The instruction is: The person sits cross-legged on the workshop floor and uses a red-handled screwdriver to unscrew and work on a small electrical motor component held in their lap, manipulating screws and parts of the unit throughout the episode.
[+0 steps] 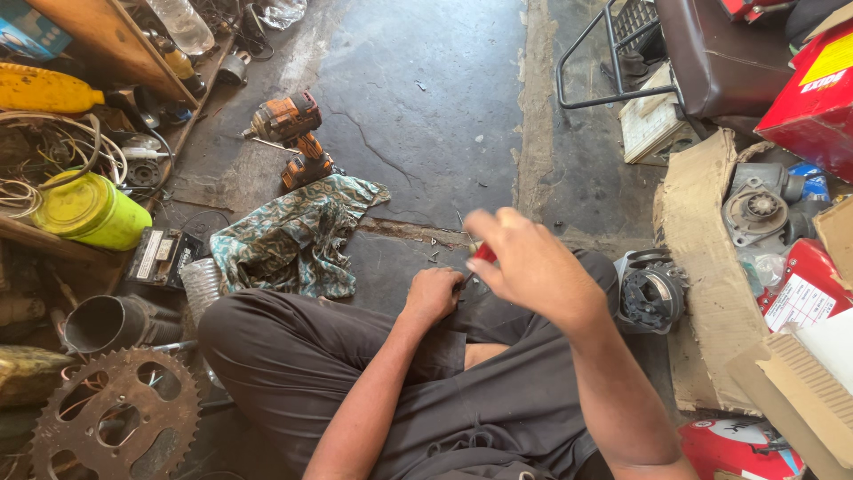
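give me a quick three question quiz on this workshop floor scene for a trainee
1. True or false: the right hand grips a red-handled tool.
2. What lies on the floor just behind the patterned cloth? A) an orange power drill B) a hammer C) a paint brush
3. Fill in: the large toothed metal part at the lower left is a ____.

Key
1. True; the left hand is a closed fist just below it, and what it holds is hidden.
2. A
3. sprocket
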